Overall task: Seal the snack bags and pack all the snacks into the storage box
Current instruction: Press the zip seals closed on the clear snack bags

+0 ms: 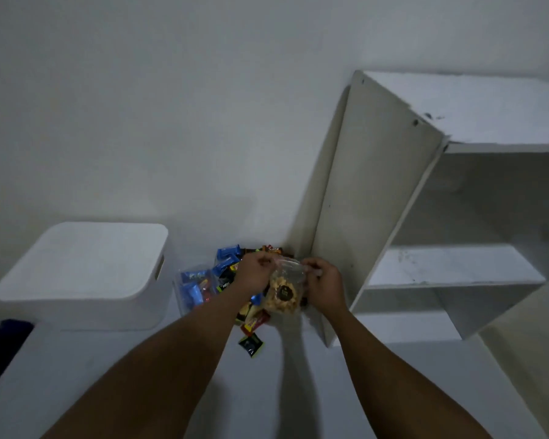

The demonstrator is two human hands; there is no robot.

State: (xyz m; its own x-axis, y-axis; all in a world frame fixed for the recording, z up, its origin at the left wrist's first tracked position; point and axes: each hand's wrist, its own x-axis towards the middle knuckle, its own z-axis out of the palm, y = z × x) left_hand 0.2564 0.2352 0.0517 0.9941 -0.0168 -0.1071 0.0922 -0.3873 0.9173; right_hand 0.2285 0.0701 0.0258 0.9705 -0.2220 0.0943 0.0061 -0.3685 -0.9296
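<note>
— Head view: what's hard to read?
— Dim light. The pile (232,280) of wrappers by the wall is half hidden behind the forearms; labels blur. A dark shape (4,343) is cut off at the left edge.
— Hands?
— Both arms reach forward. The left hand (255,270) and right hand (325,285) each pinch a top corner of the clear bag (286,286), above the pile.
— And the box (86,274)?
— Left of the pile, lid on; shelf (425,217) to the right.
</note>
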